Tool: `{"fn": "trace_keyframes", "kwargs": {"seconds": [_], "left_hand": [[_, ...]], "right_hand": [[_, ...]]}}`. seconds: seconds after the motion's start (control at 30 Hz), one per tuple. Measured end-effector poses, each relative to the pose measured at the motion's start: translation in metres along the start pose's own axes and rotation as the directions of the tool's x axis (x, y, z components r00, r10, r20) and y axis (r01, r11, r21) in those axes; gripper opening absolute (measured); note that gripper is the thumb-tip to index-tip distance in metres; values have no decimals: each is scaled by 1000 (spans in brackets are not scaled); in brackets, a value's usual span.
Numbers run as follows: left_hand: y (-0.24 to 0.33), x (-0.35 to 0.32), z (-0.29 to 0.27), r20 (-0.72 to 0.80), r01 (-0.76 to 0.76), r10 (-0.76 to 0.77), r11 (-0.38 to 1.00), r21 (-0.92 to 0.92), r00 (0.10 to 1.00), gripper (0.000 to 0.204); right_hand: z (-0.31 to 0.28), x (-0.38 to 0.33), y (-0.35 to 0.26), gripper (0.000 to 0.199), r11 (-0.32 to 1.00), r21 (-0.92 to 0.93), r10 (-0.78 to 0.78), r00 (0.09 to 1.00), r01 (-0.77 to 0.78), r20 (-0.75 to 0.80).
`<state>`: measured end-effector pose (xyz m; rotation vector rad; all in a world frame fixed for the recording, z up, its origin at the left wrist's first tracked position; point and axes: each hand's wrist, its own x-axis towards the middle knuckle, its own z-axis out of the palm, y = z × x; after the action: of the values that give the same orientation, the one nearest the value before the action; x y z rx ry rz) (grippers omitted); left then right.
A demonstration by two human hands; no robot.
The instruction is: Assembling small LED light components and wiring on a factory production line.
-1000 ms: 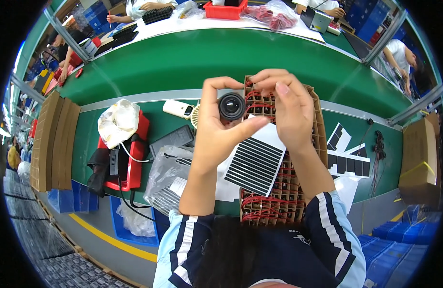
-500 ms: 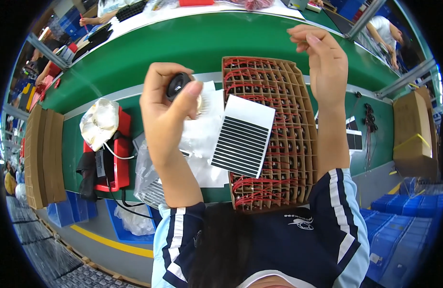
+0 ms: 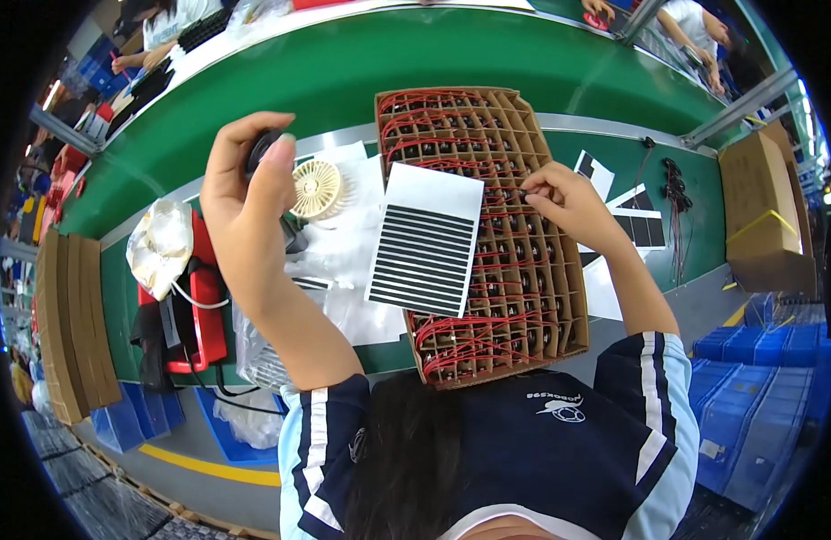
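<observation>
My left hand point(image 3: 244, 193) is raised over the left side of the bench, its fingers closed around a round black part point(image 3: 262, 151). My right hand point(image 3: 564, 198) is over the right side of a divided cardboard box point(image 3: 573, 310), thumb and fingertips pinched together at its cells. A small dark spot shows at those fingertips, too small to name. Small dark round parts with red wires point(image 3: 451, 346) fill many cells. Across the box's left part lies a white sheet with black strips point(image 3: 424, 243).
A cream-coloured fan point(image 3: 316, 189) stands left of the box on white paper. Farther left are a red bin point(image 3: 208, 328) and a plastic-wrapped white object point(image 3: 161, 243). Black wired parts point(image 3: 674, 189) and striped sheets point(image 3: 638, 225) lie right. Other people work across the bench.
My right hand has come down from its raised position to the box and its fingers have drawn together. My left hand still holds the black part, and the view has shifted slightly.
</observation>
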<state>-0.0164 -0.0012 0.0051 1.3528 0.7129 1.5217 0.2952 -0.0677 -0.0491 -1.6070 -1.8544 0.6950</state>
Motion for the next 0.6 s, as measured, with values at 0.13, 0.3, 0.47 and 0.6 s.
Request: {"fn": "trace_keyframes", "kwargs": {"seconds": [0.13, 0.3, 0.47, 0.6], "left_hand": [[0, -2, -3, -23, -41, 42, 998, 54, 999, 21], [7, -3, -6, -19, -25, 26, 997, 70, 999, 20], [-2, 5, -2, 4, -64, 64, 995, 82, 998, 23], [-3, 6, -2, 2, -52, 52, 997, 58, 999, 23]], "right_hand": [[-24, -22, 42, 13, 980, -189, 21, 982, -57, -187], [-57, -56, 100, 13, 928, -276, 127, 908, -251, -399], [-62, -56, 157, 19, 895, -238, 242, 859, -378, -451], [-54, -22, 187, 25, 917, -211, 189, 833, -339, -519]]}}
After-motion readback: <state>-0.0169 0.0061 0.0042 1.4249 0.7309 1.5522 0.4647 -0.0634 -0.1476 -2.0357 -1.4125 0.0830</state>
